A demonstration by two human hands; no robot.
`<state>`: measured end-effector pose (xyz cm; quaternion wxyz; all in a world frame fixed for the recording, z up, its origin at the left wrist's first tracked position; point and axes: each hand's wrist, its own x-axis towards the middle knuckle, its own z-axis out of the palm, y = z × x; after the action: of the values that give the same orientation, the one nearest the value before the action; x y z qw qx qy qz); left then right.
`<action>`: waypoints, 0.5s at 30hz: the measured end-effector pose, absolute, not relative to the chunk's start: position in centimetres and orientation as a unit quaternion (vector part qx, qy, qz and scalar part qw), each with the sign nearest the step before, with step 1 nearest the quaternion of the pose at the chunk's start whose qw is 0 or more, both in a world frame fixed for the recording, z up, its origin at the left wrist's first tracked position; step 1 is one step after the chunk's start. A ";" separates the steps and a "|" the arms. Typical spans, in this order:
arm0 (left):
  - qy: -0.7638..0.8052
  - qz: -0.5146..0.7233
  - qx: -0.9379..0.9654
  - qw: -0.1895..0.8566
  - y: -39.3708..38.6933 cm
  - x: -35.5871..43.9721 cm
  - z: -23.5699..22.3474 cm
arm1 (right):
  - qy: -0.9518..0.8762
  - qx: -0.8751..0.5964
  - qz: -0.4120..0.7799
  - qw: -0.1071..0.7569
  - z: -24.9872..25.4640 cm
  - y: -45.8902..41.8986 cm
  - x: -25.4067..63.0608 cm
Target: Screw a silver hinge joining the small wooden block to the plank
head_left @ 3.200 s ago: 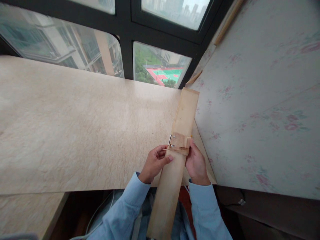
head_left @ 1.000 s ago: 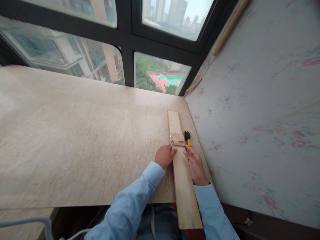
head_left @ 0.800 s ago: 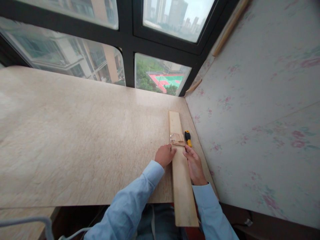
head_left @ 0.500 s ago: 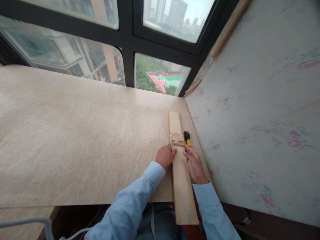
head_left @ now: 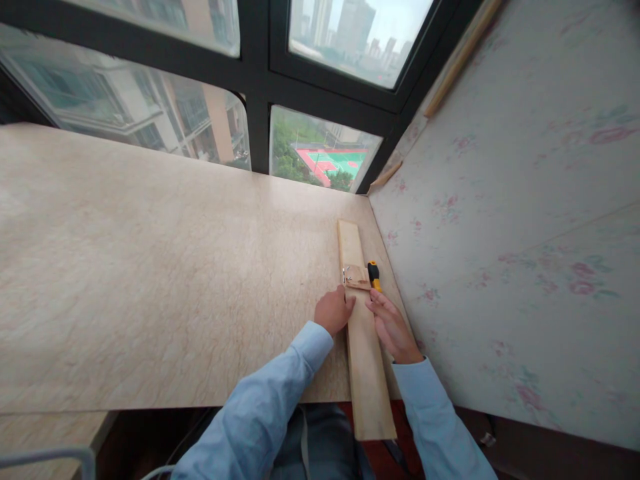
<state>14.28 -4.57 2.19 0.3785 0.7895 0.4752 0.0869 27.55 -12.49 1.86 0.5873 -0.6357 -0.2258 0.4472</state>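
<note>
A long pale wooden board [head_left: 367, 360] lies on the stone-patterned ledge, its near end jutting past the front edge. Across it sits a small wooden piece [head_left: 357, 276] with thin metal bits at its left side, too small to name. My left hand [head_left: 333, 311] grips the board's left edge just below this piece, thumb on top. At the board's right edge is my right hand [head_left: 391, 324], thumb and fingers closed together near the small piece's lower corner. Whatever they pinch is too small to make out. A black-and-yellow tool handle [head_left: 374, 275] lies just beyond those fingertips.
The ledge [head_left: 165, 280] stretches left under a dark-framed window [head_left: 257, 120]. A flower-patterned wall [head_left: 515, 253] closes off the right side, close to the tool handle. At the lower left there is a grey tube [head_left: 45, 457].
The board was held up at a slant over the ledge's edge; it now lies lower on the ledge, and the tool handle shows. In the last second, both hands have barely shifted.
</note>
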 end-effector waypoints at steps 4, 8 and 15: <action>0.478 0.078 0.794 0.368 -4.8 14.2 2.4 | -0.223 -0.644 0.428 0.593 2.1 -12.5 27.3; 0.479 0.081 0.796 0.360 -5.0 14.3 2.3 | -0.219 -0.640 0.422 0.604 3.3 -12.2 26.6; 0.472 0.115 0.782 0.391 -5.2 13.9 1.7 | -0.312 -0.619 0.399 0.600 6.0 -11.1 24.2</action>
<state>13.86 -5.16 1.67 0.3909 0.7818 0.4721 0.1148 24.24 -11.07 6.02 0.5999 -0.6194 -0.3119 0.3989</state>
